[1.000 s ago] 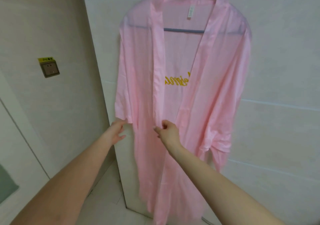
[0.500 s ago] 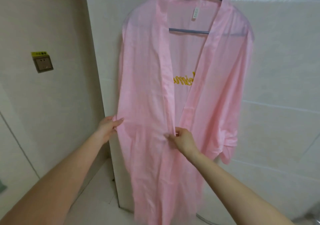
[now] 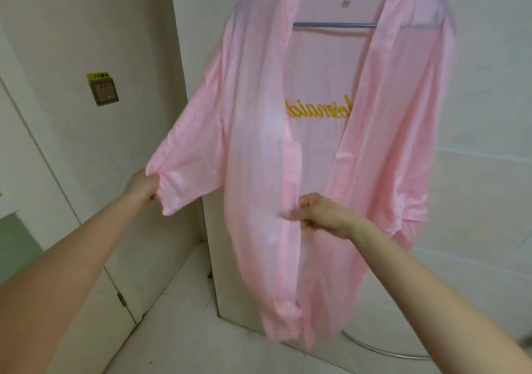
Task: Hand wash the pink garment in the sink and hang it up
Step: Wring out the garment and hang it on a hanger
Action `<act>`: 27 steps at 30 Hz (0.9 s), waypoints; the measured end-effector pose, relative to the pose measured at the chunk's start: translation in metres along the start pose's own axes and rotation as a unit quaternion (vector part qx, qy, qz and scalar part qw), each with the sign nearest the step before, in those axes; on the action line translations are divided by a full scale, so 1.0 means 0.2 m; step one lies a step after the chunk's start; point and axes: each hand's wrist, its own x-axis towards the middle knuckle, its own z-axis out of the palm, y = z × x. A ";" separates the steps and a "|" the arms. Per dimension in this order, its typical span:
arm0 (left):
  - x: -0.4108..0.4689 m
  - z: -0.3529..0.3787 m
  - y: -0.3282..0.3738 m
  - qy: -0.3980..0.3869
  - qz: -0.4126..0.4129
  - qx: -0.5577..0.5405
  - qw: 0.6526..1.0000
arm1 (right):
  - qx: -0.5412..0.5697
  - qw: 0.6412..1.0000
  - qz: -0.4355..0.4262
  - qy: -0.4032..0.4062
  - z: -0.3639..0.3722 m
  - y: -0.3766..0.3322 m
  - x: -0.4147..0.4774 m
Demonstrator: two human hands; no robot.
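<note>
The pink garment (image 3: 259,131), a thin robe with yellow lettering inside its back, hangs on a grey hanger (image 3: 334,24) against the tiled wall. My left hand (image 3: 142,185) grips the cuff of its left sleeve and holds that sleeve stretched out to the left. My right hand (image 3: 322,215) pinches the front edge of the robe at about waist height. The robe's lower hem is blurred. The top of the hanger is cut off by the frame.
A brown wall socket (image 3: 103,92) with a yellow label sits on the left wall. A tiled corner pillar (image 3: 207,258) stands behind the robe. A metal hose (image 3: 383,347) curves along the floor at the lower right. Pale floor tiles lie below.
My left hand has taken hold of the sleeve cuff and drawn the sleeve out to the left. My right hand stays pinched on the front edge. The view has moved closer.
</note>
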 end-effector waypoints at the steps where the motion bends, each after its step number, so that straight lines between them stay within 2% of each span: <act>1: -0.02 -0.01 0.02 -0.005 -0.026 -0.051 0.998 | -0.064 0.993 -0.008 0.100 -0.01 0.00 0.01; 2: -0.04 -0.02 0.04 -0.021 -0.061 -0.128 0.990 | -0.110 0.980 -0.003 0.164 -0.03 0.02 0.03; 3: -0.07 -0.02 0.07 -0.043 -0.094 -0.211 0.972 | -0.107 0.981 -0.006 0.163 -0.04 0.03 0.02; 5: -0.11 -0.03 0.13 -0.076 -0.143 -0.337 0.928 | 0.013 1.000 -0.013 0.017 -0.05 0.04 -0.02; 6: -0.13 -0.03 0.15 -0.085 -0.159 -0.350 0.919 | 0.056 0.998 -0.002 -0.018 -0.05 0.04 -0.05; 7: -0.14 -0.03 0.16 -0.084 -0.176 -0.357 0.914 | 0.070 0.997 -0.004 -0.016 -0.05 0.05 -0.05; 8: -0.15 0.00 0.16 -0.092 -0.200 -0.371 0.902 | 0.062 0.998 -0.023 0.025 -0.05 0.06 -0.04; 9: -0.18 0.03 0.15 -0.117 -0.222 -0.394 0.884 | 0.042 0.995 -0.039 0.076 -0.05 0.06 -0.04; 10: -0.20 0.09 0.13 -0.158 -0.232 -0.414 0.866 | 0.036 0.995 -0.040 0.078 -0.05 0.07 -0.06; 11: -0.21 0.17 0.11 -0.200 -0.223 -0.417 0.858 | 0.058 0.997 -0.032 0.042 -0.06 0.06 -0.08; 12: -0.22 0.25 0.11 -0.234 -0.198 -0.402 0.863 | 0.098 0.995 -0.020 -0.013 -0.07 0.07 -0.10; 14: -0.23 0.45 0.12 -0.243 -0.156 -0.376 0.880 | 0.145 0.985 -0.011 -0.092 -0.08 0.08 -0.14; 18: -0.32 0.71 0.19 -0.231 -0.093 -0.299 0.921 | 0.176 0.976 -0.037 -0.123 -0.12 0.09 -0.18; 22: -0.38 0.84 0.20 -0.292 -0.058 -0.217 0.930 | 0.172 0.973 -0.032 -0.149 -0.15 0.10 -0.21; 24: -0.43 0.86 0.22 -0.327 -0.049 -0.184 0.926 | 0.168 0.978 -0.024 -0.118 -0.16 0.10 -0.22; 25: -0.45 0.86 0.21 -0.326 -0.036 -0.167 0.930 | 0.159 0.985 -0.022 -0.070 -0.17 0.11 -0.21; 27: -0.40 0.84 0.16 -0.278 0.007 -0.147 0.949 | 0.120 0.989 -0.019 0.079 -0.17 0.15 -0.19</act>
